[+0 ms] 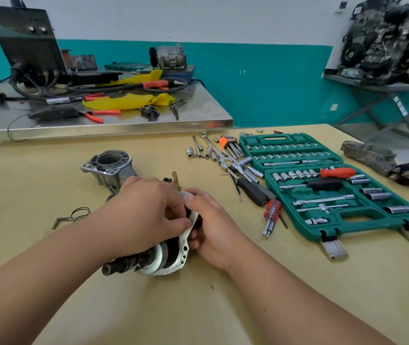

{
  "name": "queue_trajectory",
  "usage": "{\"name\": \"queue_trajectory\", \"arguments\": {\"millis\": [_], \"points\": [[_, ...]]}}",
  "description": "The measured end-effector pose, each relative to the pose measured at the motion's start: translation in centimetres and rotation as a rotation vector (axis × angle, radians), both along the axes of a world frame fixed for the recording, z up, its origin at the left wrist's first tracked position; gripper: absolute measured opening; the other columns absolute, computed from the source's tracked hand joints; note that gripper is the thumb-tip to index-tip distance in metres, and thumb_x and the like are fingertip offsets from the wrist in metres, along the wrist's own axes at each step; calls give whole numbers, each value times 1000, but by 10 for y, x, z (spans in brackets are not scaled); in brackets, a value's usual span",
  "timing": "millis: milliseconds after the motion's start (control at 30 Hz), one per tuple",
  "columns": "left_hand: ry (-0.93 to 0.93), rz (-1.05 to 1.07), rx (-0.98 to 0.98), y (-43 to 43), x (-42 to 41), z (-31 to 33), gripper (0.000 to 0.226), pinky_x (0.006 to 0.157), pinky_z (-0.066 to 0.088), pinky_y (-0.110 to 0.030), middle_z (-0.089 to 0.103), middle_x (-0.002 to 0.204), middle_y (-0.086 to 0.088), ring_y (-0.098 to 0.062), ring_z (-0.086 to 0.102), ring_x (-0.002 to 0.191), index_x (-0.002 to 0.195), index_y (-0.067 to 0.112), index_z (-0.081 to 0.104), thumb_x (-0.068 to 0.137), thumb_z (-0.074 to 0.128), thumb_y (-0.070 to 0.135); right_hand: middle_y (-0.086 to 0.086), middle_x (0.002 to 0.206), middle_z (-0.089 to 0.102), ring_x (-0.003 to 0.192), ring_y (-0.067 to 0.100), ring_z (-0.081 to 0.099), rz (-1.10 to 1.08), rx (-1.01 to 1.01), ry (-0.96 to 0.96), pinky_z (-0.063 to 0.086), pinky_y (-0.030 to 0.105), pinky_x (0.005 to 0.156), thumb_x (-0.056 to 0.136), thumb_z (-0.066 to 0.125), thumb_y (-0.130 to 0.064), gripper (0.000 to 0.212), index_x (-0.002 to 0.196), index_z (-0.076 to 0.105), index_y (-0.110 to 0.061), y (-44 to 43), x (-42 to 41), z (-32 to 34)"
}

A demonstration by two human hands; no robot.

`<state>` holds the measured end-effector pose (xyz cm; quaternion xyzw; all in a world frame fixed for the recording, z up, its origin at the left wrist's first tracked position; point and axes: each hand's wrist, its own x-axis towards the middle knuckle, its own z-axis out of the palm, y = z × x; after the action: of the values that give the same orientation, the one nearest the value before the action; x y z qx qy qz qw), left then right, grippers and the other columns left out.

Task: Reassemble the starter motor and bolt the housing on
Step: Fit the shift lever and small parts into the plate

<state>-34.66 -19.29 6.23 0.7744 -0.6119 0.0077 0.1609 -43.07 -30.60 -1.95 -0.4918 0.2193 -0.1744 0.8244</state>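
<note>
Plate (183,246), silver, flanged, on dark splined shaft: left hand (143,207) pinches its top, right hand (214,226) grips its rim. Risk: a slackened grip likely lets it cock and bind.

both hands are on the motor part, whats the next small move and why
Probably seat the metal plate squarely on the shaft first. The left hand and right hand both grip the plate, which sits at the shaft's wide end, while the housing lies apart on the table behind them, not yet fitted.
</note>
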Motion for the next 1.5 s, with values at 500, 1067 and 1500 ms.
{"name": "queue_trajectory", "arguments": {"millis": [500,1067,1500], "points": [[-475,316,241,-20,-46,13,35,80,20,-33,33,67,5,-18,32,82,63,22,36,93,53,26,-4,52,48,42,13,36,-67,33,-13,25,20,39,57,69,-37,47,101,59,-25,-2,6,-5],[-452,378,138,-14,-48,0,38,91,28,-37,24,68,3,-19,29,82,63,22,26,92,51,27,3,68,53,52,17,39,-57,24,-18,32,21,41,48,72,-37,72,118,60,-22,4,4,-3],[-345,395,50,-7,-43,-10,35,85,27,-35,28,64,6,-20,37,76,58,22,32,92,41,29,1,69,59,54,17,41,-50,10,-22,33,20,42,67,66,-30,48,113,59,-21,2,1,-4]]}}
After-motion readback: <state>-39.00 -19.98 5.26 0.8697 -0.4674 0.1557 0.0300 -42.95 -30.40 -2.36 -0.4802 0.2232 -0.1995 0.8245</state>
